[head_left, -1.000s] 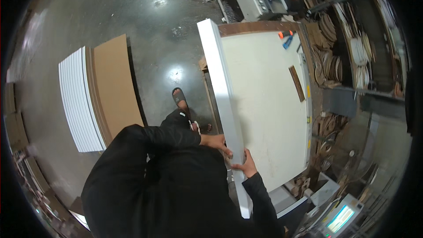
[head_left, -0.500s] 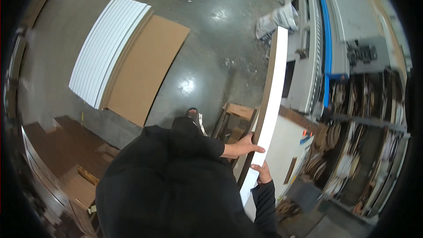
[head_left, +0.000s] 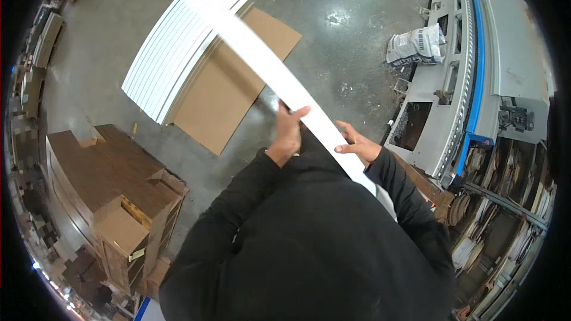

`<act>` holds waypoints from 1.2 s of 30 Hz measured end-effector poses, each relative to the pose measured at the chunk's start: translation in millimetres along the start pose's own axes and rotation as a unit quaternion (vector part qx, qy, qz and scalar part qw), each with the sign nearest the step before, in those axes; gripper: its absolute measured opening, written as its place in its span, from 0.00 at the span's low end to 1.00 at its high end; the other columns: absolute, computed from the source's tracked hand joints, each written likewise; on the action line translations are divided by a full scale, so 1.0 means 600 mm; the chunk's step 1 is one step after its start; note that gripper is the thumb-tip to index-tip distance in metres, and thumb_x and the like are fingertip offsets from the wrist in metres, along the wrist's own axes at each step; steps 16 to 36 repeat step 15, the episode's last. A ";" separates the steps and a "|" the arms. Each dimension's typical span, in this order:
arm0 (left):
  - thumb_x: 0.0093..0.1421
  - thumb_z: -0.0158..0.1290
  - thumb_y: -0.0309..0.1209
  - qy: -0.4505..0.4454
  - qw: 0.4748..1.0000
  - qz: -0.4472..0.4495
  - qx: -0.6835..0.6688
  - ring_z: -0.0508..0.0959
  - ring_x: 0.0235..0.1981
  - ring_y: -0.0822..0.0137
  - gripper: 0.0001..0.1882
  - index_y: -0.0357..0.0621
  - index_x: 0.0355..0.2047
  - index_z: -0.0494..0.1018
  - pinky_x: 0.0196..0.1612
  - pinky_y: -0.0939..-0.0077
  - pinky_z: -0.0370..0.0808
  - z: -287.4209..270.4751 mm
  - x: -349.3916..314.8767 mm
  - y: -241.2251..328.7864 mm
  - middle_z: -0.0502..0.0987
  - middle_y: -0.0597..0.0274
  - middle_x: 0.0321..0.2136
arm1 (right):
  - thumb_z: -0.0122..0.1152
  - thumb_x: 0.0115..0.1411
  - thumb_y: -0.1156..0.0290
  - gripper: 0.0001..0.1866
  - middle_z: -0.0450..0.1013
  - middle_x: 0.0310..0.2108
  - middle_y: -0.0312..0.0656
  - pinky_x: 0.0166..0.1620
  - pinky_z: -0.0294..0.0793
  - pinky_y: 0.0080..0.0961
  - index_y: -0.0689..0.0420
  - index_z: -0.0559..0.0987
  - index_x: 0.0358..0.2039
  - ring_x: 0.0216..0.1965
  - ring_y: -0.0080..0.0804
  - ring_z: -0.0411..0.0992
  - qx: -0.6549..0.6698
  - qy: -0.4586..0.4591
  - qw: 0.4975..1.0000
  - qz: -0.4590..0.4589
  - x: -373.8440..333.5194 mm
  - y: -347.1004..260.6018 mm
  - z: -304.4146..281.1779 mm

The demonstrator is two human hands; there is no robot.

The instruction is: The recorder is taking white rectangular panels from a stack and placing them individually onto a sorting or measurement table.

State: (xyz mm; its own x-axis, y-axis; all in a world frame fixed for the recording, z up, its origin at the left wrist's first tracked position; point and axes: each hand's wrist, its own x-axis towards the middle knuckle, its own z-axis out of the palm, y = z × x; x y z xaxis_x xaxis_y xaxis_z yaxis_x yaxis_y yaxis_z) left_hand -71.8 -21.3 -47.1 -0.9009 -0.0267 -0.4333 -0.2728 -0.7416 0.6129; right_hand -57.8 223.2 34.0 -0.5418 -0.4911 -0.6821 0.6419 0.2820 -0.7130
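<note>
A long narrow white board (head_left: 273, 74) slants across the middle, from close to my body up to the far left. My left hand (head_left: 289, 131) grips its left edge, thumb over the white face. On the opposite edge, closer to my body, my right hand (head_left: 358, 144) holds it with the thumb on top and the fingers mostly beside or under it. The board's far end is blurred and passes above a row of similar white strips (head_left: 172, 53). Those strips lie side by side on a brown cardboard sheet (head_left: 217, 107) on the floor.
At the right runs a long grey machine (head_left: 425, 104) with a blue rail (head_left: 479, 53). A white sack (head_left: 416, 46) leans beside it. Racks of coiled edging (head_left: 485, 202) stand at the lower right. Dark brown panels (head_left: 113, 172) are stacked at the left.
The white board has swung left with both my hands, away from the machine and over the strips on the cardboard. My body and view have turned left too.
</note>
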 end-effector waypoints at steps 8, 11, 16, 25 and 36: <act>0.65 0.49 0.57 0.246 0.962 0.032 -0.110 0.78 0.54 0.52 0.32 0.44 0.57 0.73 0.60 0.47 0.74 -0.146 0.082 0.187 0.78 0.54 0.53 | 0.71 0.56 0.36 0.62 0.53 0.76 0.61 0.75 0.50 0.38 0.70 0.55 0.74 0.76 0.51 0.50 -0.331 -0.156 0.915 0.167 0.152 -0.015 -0.341; 0.61 0.54 0.57 0.318 0.919 0.068 -0.222 0.78 0.55 0.48 0.35 0.47 0.61 0.72 0.60 0.43 0.75 -0.251 0.124 0.204 0.78 0.54 0.54 | 0.65 0.53 0.24 0.65 0.57 0.74 0.56 0.76 0.49 0.47 0.64 0.58 0.75 0.76 0.50 0.53 -0.334 -0.268 0.882 0.196 0.245 -0.200 -0.429; 0.60 0.68 0.50 0.296 0.898 0.145 -0.292 0.68 0.67 0.44 0.50 0.60 0.75 0.51 0.71 0.39 0.65 -0.240 0.181 0.234 0.59 0.60 0.72 | 0.67 0.58 0.32 0.57 0.57 0.75 0.52 0.74 0.51 0.45 0.55 0.57 0.76 0.75 0.50 0.53 -0.350 -0.318 0.851 0.227 0.368 -0.342 -0.566; 0.60 0.68 0.50 0.296 0.898 0.145 -0.292 0.68 0.67 0.44 0.50 0.60 0.75 0.51 0.71 0.39 0.65 -0.240 0.181 0.234 0.59 0.60 0.72 | 0.67 0.58 0.32 0.57 0.57 0.75 0.52 0.74 0.51 0.45 0.55 0.57 0.76 0.75 0.50 0.53 -0.350 -0.318 0.851 0.227 0.368 -0.342 -0.566; 0.60 0.68 0.50 0.296 0.898 0.145 -0.292 0.68 0.67 0.44 0.50 0.60 0.75 0.51 0.71 0.39 0.65 -0.240 0.181 0.234 0.59 0.60 0.72 | 0.67 0.58 0.32 0.57 0.57 0.75 0.52 0.74 0.51 0.45 0.55 0.57 0.76 0.75 0.50 0.53 -0.350 -0.318 0.851 0.227 0.368 -0.342 -0.566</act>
